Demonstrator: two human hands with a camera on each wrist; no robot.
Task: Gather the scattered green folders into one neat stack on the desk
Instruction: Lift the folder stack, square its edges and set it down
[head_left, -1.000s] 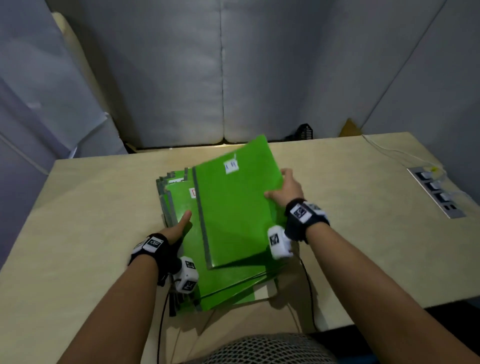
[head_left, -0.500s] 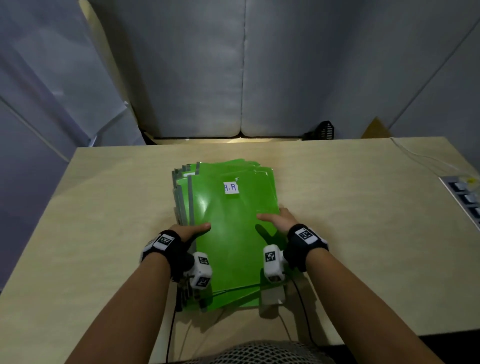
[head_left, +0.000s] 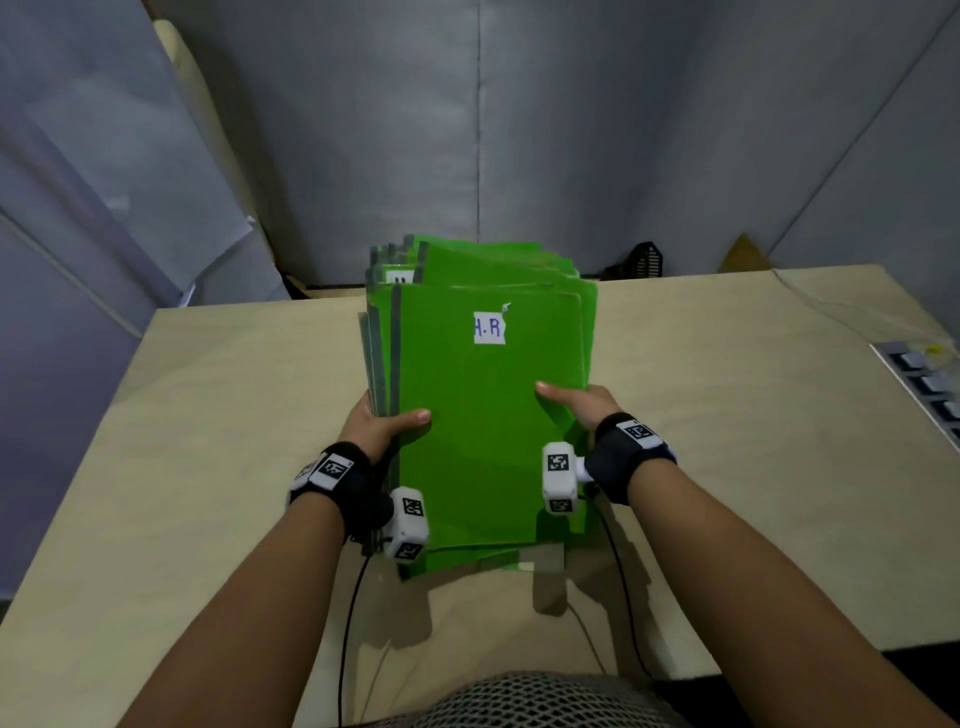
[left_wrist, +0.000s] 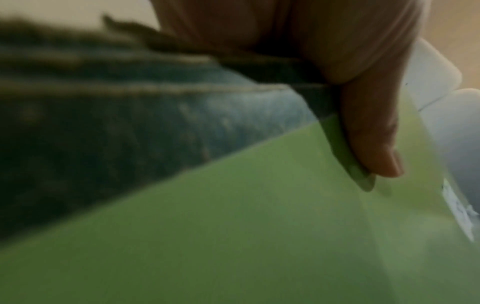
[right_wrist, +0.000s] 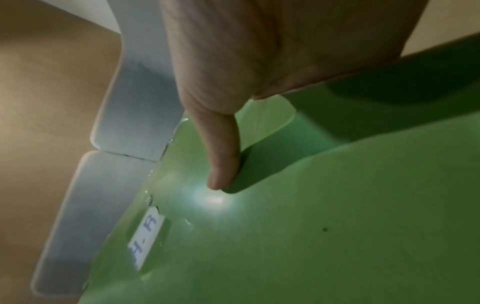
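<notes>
A stack of green folders (head_left: 483, 405) is lifted off the desk (head_left: 727, 441), its far end tilted up. The top folder carries a white label reading "H.R" (head_left: 489, 328). My left hand (head_left: 382, 423) grips the stack's left, spine side, thumb on top (left_wrist: 374, 131), fingers hidden underneath. My right hand (head_left: 576, 402) grips the right edge the same way, thumb lying on the top cover (right_wrist: 221, 148). The folders (right_wrist: 311, 236) fill the lower part of both wrist views, and their edges are not quite flush.
A power strip (head_left: 930, 384) lies at the desk's right edge with a thin cable running back. A small black object (head_left: 641, 262) and a brown cardboard corner (head_left: 743, 254) sit behind the desk against grey padded panels. Wrist cables hang near the front edge.
The top folder was laid onto the pile, both hands slid to its sides, and now the whole stack has been lifted off the desk with its far end raised.
</notes>
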